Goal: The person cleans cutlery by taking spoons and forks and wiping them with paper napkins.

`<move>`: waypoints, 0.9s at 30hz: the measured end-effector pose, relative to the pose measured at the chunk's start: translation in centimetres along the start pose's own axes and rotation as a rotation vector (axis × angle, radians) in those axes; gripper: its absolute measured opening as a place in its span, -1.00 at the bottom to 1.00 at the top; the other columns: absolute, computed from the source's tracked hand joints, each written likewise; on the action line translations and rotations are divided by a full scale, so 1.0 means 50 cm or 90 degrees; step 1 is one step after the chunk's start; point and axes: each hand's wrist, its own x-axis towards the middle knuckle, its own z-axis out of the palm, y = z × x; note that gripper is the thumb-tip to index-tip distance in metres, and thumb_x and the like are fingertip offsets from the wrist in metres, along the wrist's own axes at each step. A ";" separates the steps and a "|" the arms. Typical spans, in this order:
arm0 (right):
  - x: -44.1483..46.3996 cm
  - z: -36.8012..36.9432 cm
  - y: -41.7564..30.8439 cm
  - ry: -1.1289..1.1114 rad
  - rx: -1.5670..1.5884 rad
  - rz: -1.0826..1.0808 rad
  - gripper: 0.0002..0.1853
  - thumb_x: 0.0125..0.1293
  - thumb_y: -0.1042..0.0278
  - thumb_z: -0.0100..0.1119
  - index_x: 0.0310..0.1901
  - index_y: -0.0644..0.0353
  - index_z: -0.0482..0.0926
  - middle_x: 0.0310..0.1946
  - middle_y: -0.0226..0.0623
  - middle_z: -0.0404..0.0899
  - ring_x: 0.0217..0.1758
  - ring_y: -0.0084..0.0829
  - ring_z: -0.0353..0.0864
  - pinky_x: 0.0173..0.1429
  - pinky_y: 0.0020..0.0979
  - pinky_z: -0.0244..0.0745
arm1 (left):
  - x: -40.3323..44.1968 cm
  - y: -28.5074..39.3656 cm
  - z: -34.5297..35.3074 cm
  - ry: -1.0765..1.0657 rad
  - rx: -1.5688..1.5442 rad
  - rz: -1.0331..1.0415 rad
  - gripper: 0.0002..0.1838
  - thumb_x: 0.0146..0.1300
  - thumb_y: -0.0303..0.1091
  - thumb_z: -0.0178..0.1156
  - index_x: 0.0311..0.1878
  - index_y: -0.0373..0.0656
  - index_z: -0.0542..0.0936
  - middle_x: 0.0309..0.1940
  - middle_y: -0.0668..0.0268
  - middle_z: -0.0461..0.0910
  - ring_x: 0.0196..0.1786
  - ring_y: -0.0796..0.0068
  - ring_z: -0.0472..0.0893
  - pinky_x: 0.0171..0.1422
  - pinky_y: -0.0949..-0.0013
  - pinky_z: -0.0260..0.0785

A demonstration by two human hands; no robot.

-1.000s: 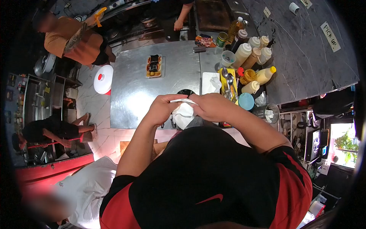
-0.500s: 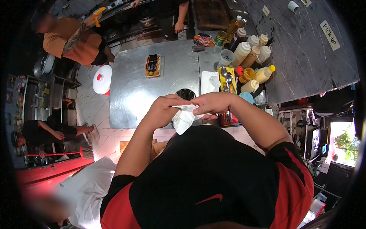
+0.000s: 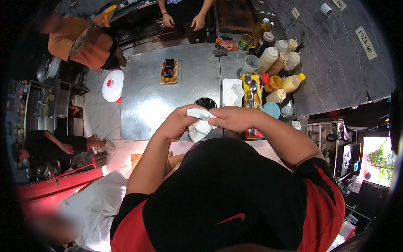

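A white paper napkin (image 3: 200, 129) is pinched between my two hands in front of my chest, its upper part folded into a narrow strip and its lower part hanging loose. My left hand (image 3: 179, 122) grips it from the left with curled fingers. From the right, my right hand (image 3: 231, 118) holds its edge between thumb and fingers. Just beyond my hands is a round dark container (image 3: 205, 103), partly hidden by them. A tray of food (image 3: 169, 71) with dark strips across it sits farther back on the steel table (image 3: 142, 90).
On the right stand a stack of napkins (image 3: 232, 91), spoons and forks (image 3: 250, 90), and several sauce bottles (image 3: 268, 59). A white-lidded cooler (image 3: 113, 85) is beside the table's left edge. Co-workers are behind the table and at left; one holds a red-handled broom (image 3: 100, 159).
The napkin has been folded over into a narrower strip at the top, and my right fingers have closed in on it. Behind the table, a co-worker now faces this way with both hands showing.
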 end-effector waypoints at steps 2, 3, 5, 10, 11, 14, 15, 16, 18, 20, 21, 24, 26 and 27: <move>-0.004 0.002 -0.004 0.006 0.020 0.013 -0.60 0.76 -0.03 -0.09 0.03 0.19 0.48 -0.26 -0.29 0.51 -0.15 -0.33 0.51 0.07 -0.18 0.48 | 0.003 -0.017 0.000 0.009 -0.069 0.004 -0.63 0.41 -0.61 0.22 0.26 -0.30 0.67 -0.01 0.24 0.76 -0.01 0.49 0.75 0.10 0.43 0.60; -0.005 0.002 -0.008 0.009 0.030 0.020 -0.60 0.76 -0.03 -0.09 0.02 0.20 0.48 -0.26 -0.27 0.52 -0.13 -0.30 0.51 0.11 -0.16 0.46 | 0.003 -0.018 0.003 0.013 -0.103 0.006 -0.65 0.44 -0.60 0.22 0.25 -0.32 0.67 0.00 0.22 0.77 0.00 0.48 0.76 0.11 0.42 0.61; -0.004 0.000 0.000 0.027 0.024 0.014 -0.61 0.76 -0.02 -0.07 0.00 0.20 0.48 -0.31 -0.31 0.51 -0.19 -0.34 0.53 0.03 -0.20 0.49 | 0.006 -0.025 -0.004 0.009 -0.118 0.024 -0.68 0.49 -0.56 0.22 0.25 -0.35 0.67 0.05 0.19 0.77 0.02 0.47 0.77 0.12 0.39 0.62; -0.016 -0.015 -0.031 0.017 0.147 0.174 -0.64 0.71 0.00 0.01 -0.03 0.18 0.52 -0.44 -0.32 0.54 -0.30 -0.38 0.67 -0.15 -0.21 0.57 | -0.004 -0.015 0.003 0.020 -0.099 0.041 -0.71 0.56 -0.48 0.23 0.25 -0.37 0.67 0.07 0.17 0.78 0.04 0.48 0.77 0.11 0.38 0.63; -0.015 -0.013 -0.024 0.024 0.150 0.171 -0.64 0.71 0.00 0.02 -0.05 0.18 0.52 -0.46 -0.34 0.53 -0.34 -0.42 0.66 -0.19 -0.21 0.56 | -0.004 -0.017 0.000 0.024 -0.091 0.046 -0.71 0.56 -0.46 0.24 0.25 -0.37 0.67 0.06 0.18 0.79 0.03 0.48 0.78 0.10 0.39 0.62; -0.008 -0.001 0.008 0.070 0.093 0.104 -0.65 0.69 0.01 0.05 -0.08 0.18 0.53 -0.46 -0.30 0.57 -0.35 -0.35 0.66 -0.20 -0.16 0.55 | -0.007 -0.015 -0.006 0.024 -0.102 0.033 -0.70 0.54 -0.45 0.28 0.24 -0.35 0.67 0.06 0.18 0.79 0.02 0.47 0.78 0.13 0.38 0.62; -0.006 0.001 0.013 0.089 0.063 0.073 -0.65 0.68 0.01 0.07 -0.08 0.19 0.54 -0.45 -0.27 0.59 -0.35 -0.30 0.68 -0.19 -0.13 0.55 | -0.008 -0.014 -0.008 0.022 -0.112 0.025 -0.70 0.52 -0.45 0.29 0.23 -0.35 0.67 0.06 0.18 0.79 0.02 0.46 0.78 0.15 0.37 0.62; -0.005 0.004 0.017 0.108 0.040 0.064 -0.65 0.67 0.01 0.07 -0.08 0.19 0.54 -0.44 -0.23 0.61 -0.33 -0.22 0.69 -0.18 -0.09 0.55 | -0.008 -0.016 -0.013 0.034 -0.095 0.016 -0.71 0.53 -0.45 0.29 0.23 -0.34 0.68 0.05 0.20 0.80 0.01 0.48 0.77 0.13 0.39 0.61; -0.005 0.010 0.020 0.145 -0.007 0.047 -0.65 0.66 0.01 0.08 -0.07 0.18 0.54 -0.41 -0.14 0.66 -0.30 -0.06 0.71 -0.16 -0.03 0.54 | -0.012 -0.009 -0.011 0.056 -0.068 -0.001 -0.72 0.53 -0.44 0.28 0.22 -0.32 0.68 0.04 0.22 0.80 0.00 0.51 0.77 0.10 0.43 0.60; -0.004 0.012 0.018 0.170 -0.050 0.043 -0.65 0.65 0.01 0.08 -0.07 0.18 0.55 -0.39 -0.06 0.67 -0.26 0.07 0.71 -0.13 0.02 0.53 | -0.027 0.016 0.005 0.073 -0.057 -0.017 -0.72 0.54 -0.44 0.26 0.22 -0.30 0.69 0.02 0.25 0.79 -0.02 0.54 0.76 0.07 0.46 0.59; -0.003 0.013 0.014 0.183 -0.072 0.041 -0.65 0.65 0.01 0.08 -0.07 0.17 0.55 -0.38 -0.02 0.68 -0.23 0.14 0.71 -0.11 0.05 0.53 | -0.029 0.017 0.008 0.070 -0.068 -0.007 -0.72 0.55 -0.44 0.24 0.24 -0.29 0.67 0.03 0.25 0.78 -0.01 0.54 0.76 0.08 0.46 0.59; -0.003 0.012 -0.001 0.183 -0.131 0.051 -0.65 0.65 0.00 0.07 -0.09 0.17 0.55 -0.40 0.01 0.66 -0.22 0.15 0.71 -0.10 0.06 0.53 | -0.016 -0.004 0.008 0.043 -0.126 0.059 -0.67 0.58 -0.47 0.16 0.33 -0.30 0.60 0.11 0.21 0.74 0.07 0.51 0.73 0.16 0.42 0.57; -0.002 0.013 -0.001 0.170 -0.068 0.041 -0.65 0.65 0.00 0.07 -0.09 0.16 0.55 -0.41 0.03 0.65 -0.23 0.16 0.70 -0.10 0.08 0.52 | -0.014 -0.009 0.027 0.074 -0.196 0.048 -0.67 0.58 -0.46 0.14 0.34 -0.26 0.57 0.07 0.24 0.75 -0.06 0.57 0.76 -0.12 0.53 0.58; -0.002 0.014 -0.001 0.164 -0.036 0.037 -0.64 0.65 0.00 0.06 -0.09 0.16 0.55 -0.41 0.04 0.64 -0.23 0.16 0.70 -0.10 0.09 0.52 | -0.017 -0.003 0.038 0.089 -0.232 0.042 -0.66 0.58 -0.46 0.13 0.34 -0.25 0.55 0.06 0.25 0.76 -0.12 0.59 0.77 -0.26 0.59 0.58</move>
